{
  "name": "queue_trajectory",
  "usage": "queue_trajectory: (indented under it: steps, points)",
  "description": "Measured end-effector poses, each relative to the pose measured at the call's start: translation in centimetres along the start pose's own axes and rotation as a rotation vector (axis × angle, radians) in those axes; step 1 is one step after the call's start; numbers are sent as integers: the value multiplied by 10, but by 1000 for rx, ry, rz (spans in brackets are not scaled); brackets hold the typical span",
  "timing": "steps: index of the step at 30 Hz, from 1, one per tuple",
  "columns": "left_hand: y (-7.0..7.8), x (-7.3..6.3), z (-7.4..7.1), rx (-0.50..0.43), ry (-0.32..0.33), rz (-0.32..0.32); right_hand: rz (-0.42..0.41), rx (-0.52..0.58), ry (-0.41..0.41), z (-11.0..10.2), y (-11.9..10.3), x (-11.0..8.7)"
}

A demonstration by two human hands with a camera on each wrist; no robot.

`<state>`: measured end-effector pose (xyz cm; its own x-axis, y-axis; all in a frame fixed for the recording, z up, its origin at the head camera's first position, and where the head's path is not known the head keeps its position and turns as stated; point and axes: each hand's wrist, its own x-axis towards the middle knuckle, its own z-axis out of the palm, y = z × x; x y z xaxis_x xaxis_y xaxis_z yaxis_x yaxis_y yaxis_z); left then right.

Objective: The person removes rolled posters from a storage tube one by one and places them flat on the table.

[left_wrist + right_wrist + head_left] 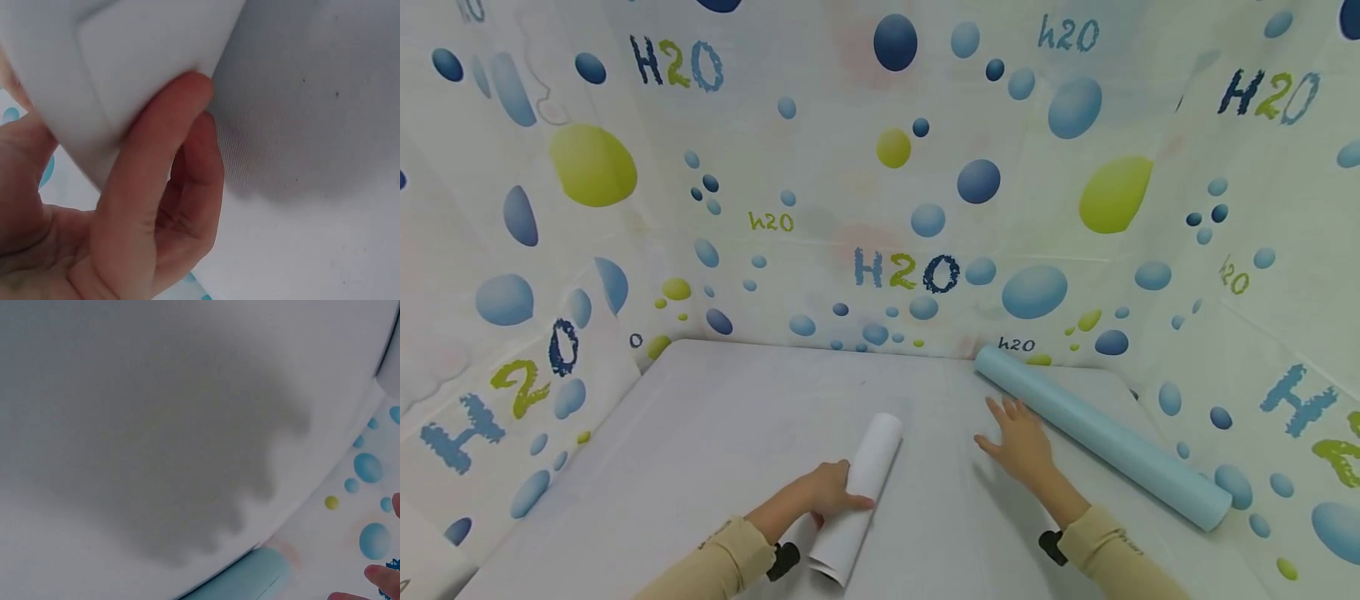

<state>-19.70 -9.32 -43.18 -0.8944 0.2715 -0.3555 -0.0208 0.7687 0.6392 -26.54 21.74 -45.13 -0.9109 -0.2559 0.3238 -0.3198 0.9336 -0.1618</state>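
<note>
A rolled white paper sheet [867, 477] lies slanted near the middle of the table, its near end showing loose layers. My left hand [832, 492] grips this roll, thumb across its top; in the left wrist view the curled fingers [165, 134] hold the white paper [56, 56] from the side. To the right, my right hand [1018, 437] hovers with fingers spread, holding nothing, beside a long light-blue roll [1105, 433]. Only fingertips [378, 575] show at the edge of the right wrist view, where one end of the blue roll [250, 575] appears at the bottom.
A white table [700, 433] carries both rolls. Around it hang white curtains [820, 167] printed with blue and green drops and H2O lettering, at the back and both sides. The blue roll runs along the table's right side, from the back edge toward the front.
</note>
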Motion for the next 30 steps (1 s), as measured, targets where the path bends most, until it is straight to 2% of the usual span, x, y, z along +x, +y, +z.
queue_trajectory:
  steps: [6,14,23,30]
  points:
    - [3,-1,7,-75,11,1,-17,58,-35,-3,-17,-4]
    - [3,1,17,-159,24,8,-61,103,-38,-3,-32,-9]
    - [9,-1,24,-219,67,4,-81,118,-63,9,-49,-12]
    - [11,1,31,-239,103,-4,-134,167,-73,10,-67,-15]
